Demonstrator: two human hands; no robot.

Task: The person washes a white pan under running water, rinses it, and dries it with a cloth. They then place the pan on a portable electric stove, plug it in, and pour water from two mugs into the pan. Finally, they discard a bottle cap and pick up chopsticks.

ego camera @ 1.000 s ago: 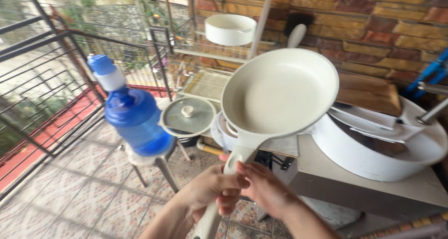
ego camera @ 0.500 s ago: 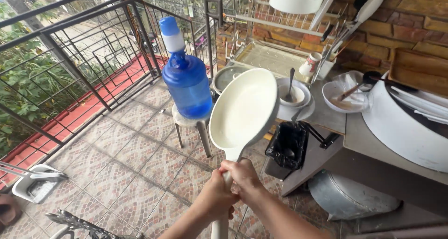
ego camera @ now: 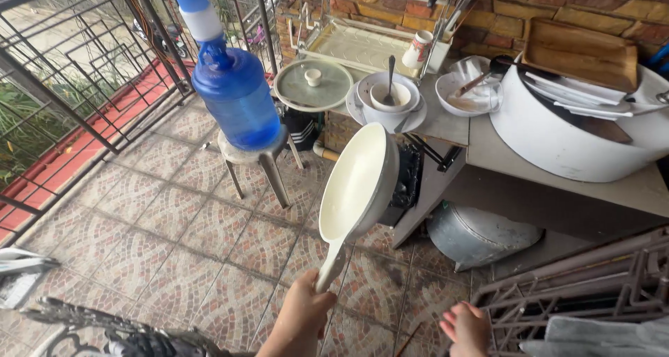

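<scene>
Cream frying pan, smooth and glossy, round with long pale handle, now tilted on edge over the tiled floor, lowered from half a second ago. Left hand alone closed round the handle end; right hand released, open, empty. Beyond: translucent blue water jug on stool, grey surface with stacked bowls.

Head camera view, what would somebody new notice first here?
The cream frying pan stands out, held up by its handle in the left hand at the centre, over the patterned tile floor. Behind it to the left, a big blue water bottle sits upside down on a small stool. The right hand hangs empty at the bottom edge.
</scene>
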